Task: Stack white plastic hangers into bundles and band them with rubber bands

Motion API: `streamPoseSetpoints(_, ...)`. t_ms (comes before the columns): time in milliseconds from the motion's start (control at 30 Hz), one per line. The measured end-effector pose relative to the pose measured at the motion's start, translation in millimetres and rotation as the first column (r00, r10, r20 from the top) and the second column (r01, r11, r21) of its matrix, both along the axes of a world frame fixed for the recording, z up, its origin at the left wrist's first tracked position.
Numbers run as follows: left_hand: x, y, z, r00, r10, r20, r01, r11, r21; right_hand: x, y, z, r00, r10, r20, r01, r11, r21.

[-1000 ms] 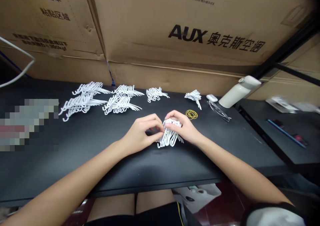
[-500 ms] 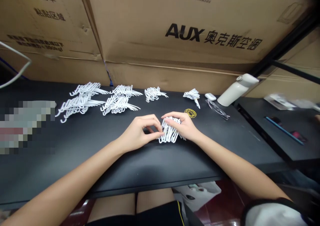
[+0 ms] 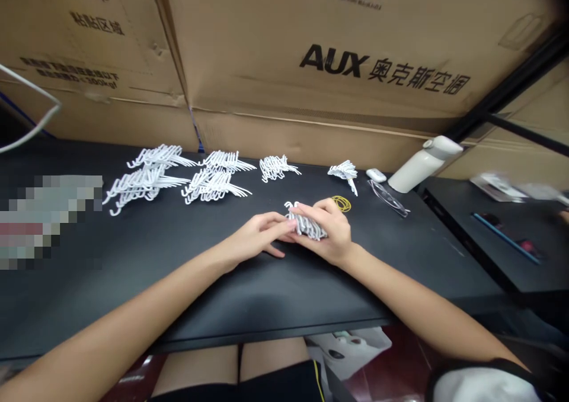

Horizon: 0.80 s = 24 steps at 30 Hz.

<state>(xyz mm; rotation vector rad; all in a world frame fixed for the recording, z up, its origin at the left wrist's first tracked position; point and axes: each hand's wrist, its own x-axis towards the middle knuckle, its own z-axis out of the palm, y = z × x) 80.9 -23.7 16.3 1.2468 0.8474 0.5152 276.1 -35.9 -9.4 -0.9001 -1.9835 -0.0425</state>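
Observation:
Over the dark table, my right hand [image 3: 326, 227] is wrapped around a bundle of white hooks [image 3: 309, 226], partly covered by its fingers. My left hand [image 3: 262, 234] meets the bundle at its left end, thumb and fingers pinching it. Just behind my right hand lie yellow rubber bands [image 3: 341, 204]. Farther back, white hooks rest in several piles: a large group [image 3: 151, 176] at the left, another [image 3: 216, 176] beside it, a smaller pile [image 3: 276, 168] in the middle and a small bunch [image 3: 344, 171] toward the right.
Cardboard boxes [image 3: 284, 64] stand along the table's back. At the right are a small white case [image 3: 376, 175], glasses [image 3: 387, 198] and a leaning white bottle [image 3: 415, 168]. A blue stick-like item [image 3: 502, 236] lies farther right. A white cable [image 3: 42, 123] hangs at the left.
My right hand has turned and closed around the hook bundle, which now looks tilted and more compact. My left hand has moved in against its left end.

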Motion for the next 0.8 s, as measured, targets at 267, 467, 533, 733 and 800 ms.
streamPoseSetpoints(267,-3.0,9.9,-8.0,0.989,0.145,0.004,-0.145,0.989,-0.031,-3.1,0.7,5.0,0.982,0.172,-0.078,-0.183,0.969,-0.167)
streamPoseSetpoints(467,-4.2,12.3,-12.0,0.991,0.129,0.017,-0.129,0.991,-0.028,2.8,5.3,10.4,0.975,0.117,-0.187,-0.155,0.966,-0.207)
streamPoseSetpoints(533,-4.3,12.1,-11.2,0.992,0.123,0.019,-0.123,0.992,-0.029,6.0,8.0,13.3,0.975,0.156,-0.155,-0.193,0.945,-0.263)
streamPoseSetpoints(733,-3.0,10.7,-8.6,0.990,0.140,0.003,-0.139,0.990,-0.019,9.2,10.8,18.1,0.963,0.269,-0.022,-0.253,0.873,-0.418)
streamPoseSetpoints(800,-1.8,9.5,-9.1,0.990,0.143,-0.015,-0.144,0.990,-0.014,8.1,10.2,17.9,0.962,0.271,-0.008,-0.250,0.875,-0.414)
